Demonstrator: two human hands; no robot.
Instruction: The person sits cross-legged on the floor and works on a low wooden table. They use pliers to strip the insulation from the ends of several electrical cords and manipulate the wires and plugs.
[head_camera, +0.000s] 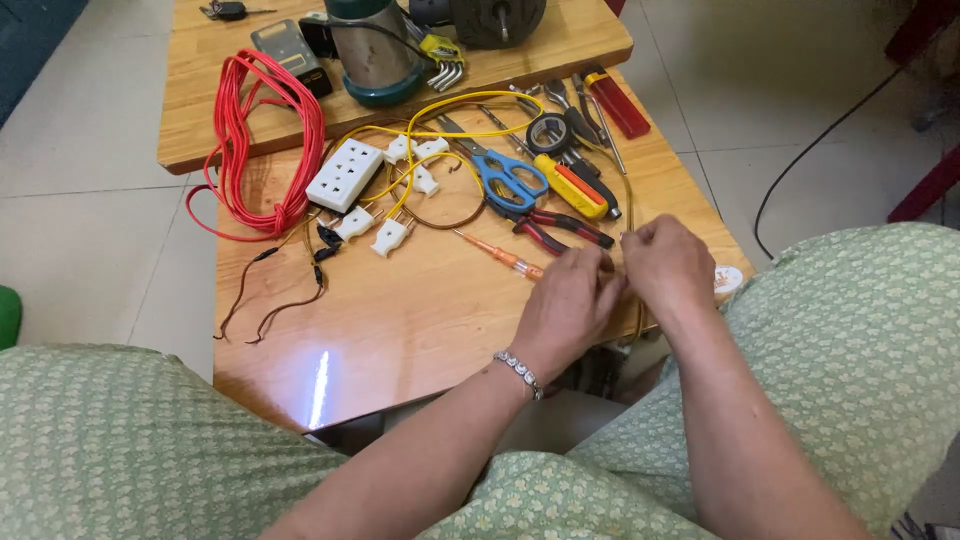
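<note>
Holding: both hands meet at the right middle of the frame, over the edge of the wooden table (420, 320), and they pinch the same yellow wire (628, 205).
Left hand (565, 305): fingers closed on the wire, a bracelet on the wrist.
Right hand (668, 262): fingers closed on the wire, just beside the left hand, almost touching it.
Wire place: it leaves the hands upward in the frame, then loops to the left above the blue scissors (505, 175) toward the white plugs (390, 235) and the white socket strip (345, 175).
Long axis: near the hands it runs nearly vertical in the frame; a lower part hangs down over the table edge.
Risk: a pull on the wire probably drags the plugs, because they are joined to it.
Risk two: the orange screwdriver (500, 258) and the red pliers (555, 230) lie close to the left hand, so a wide move can push them.
Unclear: the wire end inside the fingers is hidden.
</note>
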